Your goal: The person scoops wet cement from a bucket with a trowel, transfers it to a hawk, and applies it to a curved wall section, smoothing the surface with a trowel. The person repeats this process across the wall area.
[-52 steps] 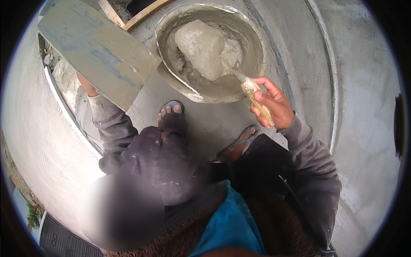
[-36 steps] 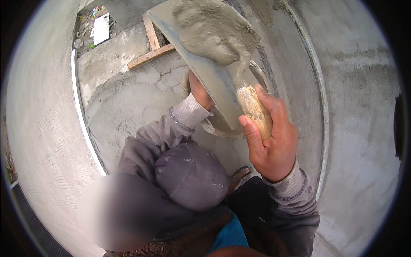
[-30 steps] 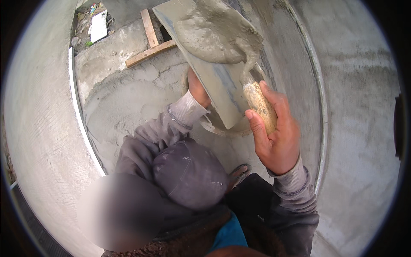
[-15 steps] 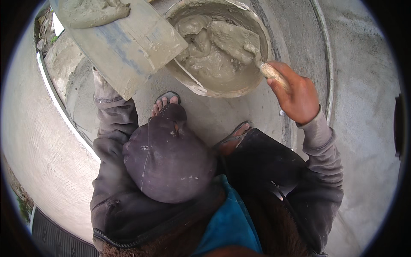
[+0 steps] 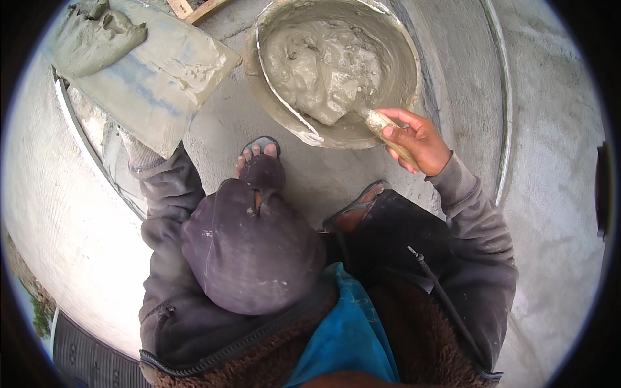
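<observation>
My right hand grips the wooden handle of a trowel, whose blade is sunk in grey mortar inside a round bucket. At the upper left a flat board with bluish streaks carries a lump of wet mortar on its outer part. My left hand is hidden beneath that board, with the sleeve cuff showing just below its near edge.
My two sandalled feet stand on grey cement flooring below the bucket. Wooden battens lie at the top. A pale strip runs along the left wall, another along the right. A dark ribbed surface shows at lower left.
The board rose over the bucket with mortar and trowel on it, then moved back left, keeping the mortar. The trowel has returned into the bucket; since then my right hand has shifted down-left.
</observation>
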Demonstrator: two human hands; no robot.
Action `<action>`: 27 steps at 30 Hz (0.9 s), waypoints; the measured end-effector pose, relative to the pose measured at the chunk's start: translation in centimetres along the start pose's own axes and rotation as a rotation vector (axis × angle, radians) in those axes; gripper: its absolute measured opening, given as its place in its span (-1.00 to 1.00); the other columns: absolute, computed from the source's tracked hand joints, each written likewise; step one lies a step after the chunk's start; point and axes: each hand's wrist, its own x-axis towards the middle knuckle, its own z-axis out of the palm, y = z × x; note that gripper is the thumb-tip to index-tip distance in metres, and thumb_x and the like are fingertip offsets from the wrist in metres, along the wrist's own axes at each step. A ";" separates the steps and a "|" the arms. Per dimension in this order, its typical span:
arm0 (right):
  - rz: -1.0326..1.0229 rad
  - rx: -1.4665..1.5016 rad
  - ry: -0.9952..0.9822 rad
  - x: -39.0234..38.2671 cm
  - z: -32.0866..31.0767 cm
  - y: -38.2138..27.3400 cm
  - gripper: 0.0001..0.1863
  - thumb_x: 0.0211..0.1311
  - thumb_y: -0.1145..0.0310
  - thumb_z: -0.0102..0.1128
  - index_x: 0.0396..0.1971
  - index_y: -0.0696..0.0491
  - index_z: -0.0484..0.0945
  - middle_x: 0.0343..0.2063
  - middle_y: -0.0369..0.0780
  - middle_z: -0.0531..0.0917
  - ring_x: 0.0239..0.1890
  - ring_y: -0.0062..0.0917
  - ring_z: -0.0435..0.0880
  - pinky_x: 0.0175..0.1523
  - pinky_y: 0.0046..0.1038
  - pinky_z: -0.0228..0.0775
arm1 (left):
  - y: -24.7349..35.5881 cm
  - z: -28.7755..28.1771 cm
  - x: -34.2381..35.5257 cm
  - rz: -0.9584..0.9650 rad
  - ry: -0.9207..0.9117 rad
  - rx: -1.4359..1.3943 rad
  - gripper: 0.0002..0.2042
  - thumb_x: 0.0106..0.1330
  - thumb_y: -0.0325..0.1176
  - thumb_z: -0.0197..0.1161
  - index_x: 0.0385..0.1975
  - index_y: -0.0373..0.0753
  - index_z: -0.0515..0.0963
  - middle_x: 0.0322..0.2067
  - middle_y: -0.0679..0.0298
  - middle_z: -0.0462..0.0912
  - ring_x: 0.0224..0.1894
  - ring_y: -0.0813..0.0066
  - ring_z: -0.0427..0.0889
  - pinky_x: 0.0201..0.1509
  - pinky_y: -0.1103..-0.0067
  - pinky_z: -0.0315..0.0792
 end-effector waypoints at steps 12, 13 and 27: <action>-0.452 0.119 0.179 -8.3 -0.1 -4.0 -0.48 0.35 0.24 0.13 0.20 0.19 0.34 -0.51 -0.27 0.54 -0.69 -0.78 0.38 -0.65 -0.73 0.17 | 3.4 12.6 -2.3 0.159 -0.180 -0.511 -0.41 0.49 0.06 -0.19 0.33 -0.24 0.13 0.22 0.04 0.36 0.19 0.15 0.46 0.17 0.29 0.49; -0.511 0.141 0.230 -8.7 0.7 -4.6 -0.48 0.34 0.25 0.14 0.20 0.20 0.34 -0.48 -0.25 0.55 -0.67 -0.78 0.39 -0.63 -0.74 0.18 | 4.1 14.6 -3.4 0.158 -0.222 -0.625 -0.41 0.49 0.07 -0.19 0.33 -0.24 0.13 0.22 0.04 0.35 0.19 0.15 0.46 0.18 0.29 0.49; -0.999 -0.807 0.607 -7.9 6.3 -9.0 -0.54 0.20 0.46 0.28 0.10 0.26 0.48 -0.03 0.04 0.63 0.00 -0.22 0.67 0.06 -0.40 0.49 | 6.3 23.7 -7.7 0.035 -0.672 -1.067 -0.46 0.51 0.00 -0.23 0.29 -0.29 0.18 0.16 0.02 0.42 0.13 0.11 0.52 0.18 0.21 0.50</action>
